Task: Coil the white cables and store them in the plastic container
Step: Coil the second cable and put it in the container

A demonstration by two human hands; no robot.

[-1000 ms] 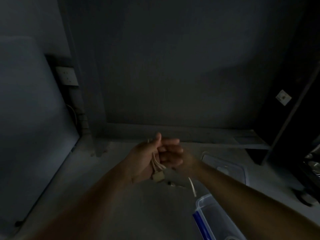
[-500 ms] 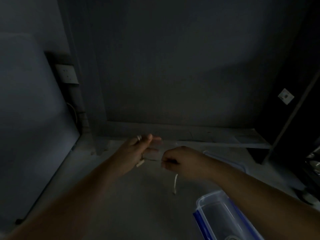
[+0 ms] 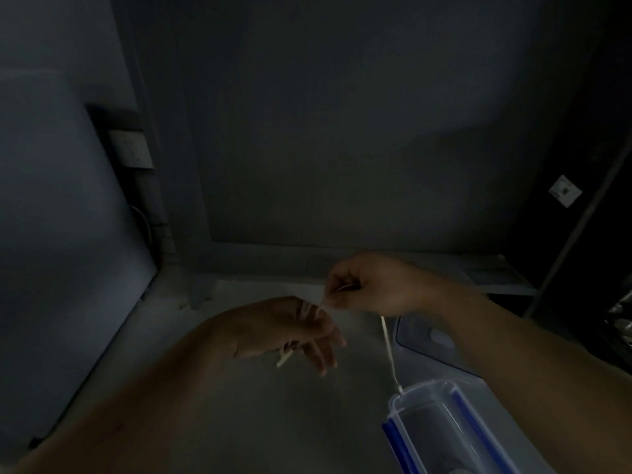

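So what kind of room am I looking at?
Likely a dim indoor corner at floor level: a bare concrete floor, a wall socket low on the wall, a skirting ledge below it.

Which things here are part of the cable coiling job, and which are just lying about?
Job: white cable, left hand, right hand, plastic container, container lid.
Lying about: wall socket, wall switch.

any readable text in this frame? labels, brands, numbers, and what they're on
None readable; the frame is dark and blurred.
White tag on the dark panel at right: dark marks on it, too small to read.
Wall socket plate: no legible marking.
Plastic container, white cable: no print visible.
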